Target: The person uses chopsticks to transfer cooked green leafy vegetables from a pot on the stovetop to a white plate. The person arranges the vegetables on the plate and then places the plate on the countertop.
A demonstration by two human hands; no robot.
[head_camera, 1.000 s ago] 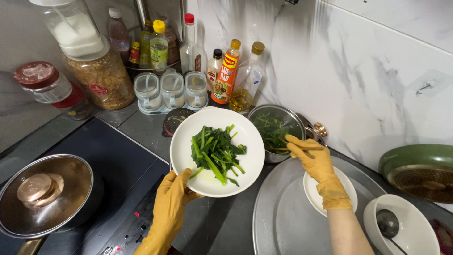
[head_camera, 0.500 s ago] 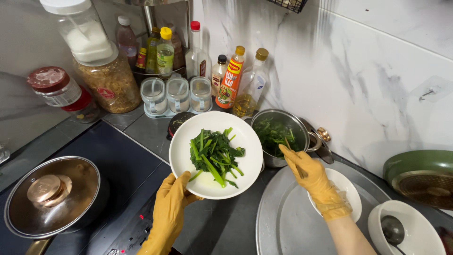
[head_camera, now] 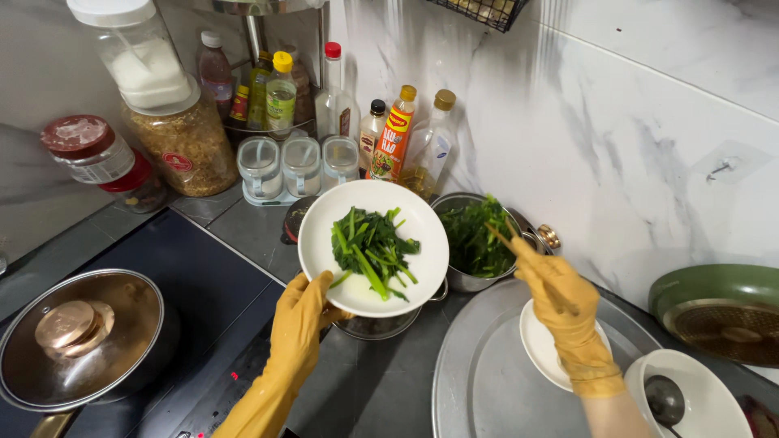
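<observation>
Above the counter's back edge, left hand (head_camera: 302, 324) grips a part-filled plate (head_camera: 372, 247) while right hand (head_camera: 560, 296) pinches chopsticks (head_camera: 519, 247) toward greens (head_camera: 477, 235) left in the pot (head_camera: 466, 280).

White plate (head_camera: 324, 243) of greens (head_camera: 373, 247) in gloved left hand (head_camera: 302, 312); chopsticks (head_camera: 507, 237) in right hand (head_camera: 560, 296) over steel pot (head_camera: 454, 280).

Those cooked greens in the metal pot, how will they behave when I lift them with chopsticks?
The greens look wilted and glossy, so they will probably hang limp and slip. The strands on the white plate lie tangled, so they likely lift in clumps. They may drip between metal pot and plate.
</observation>
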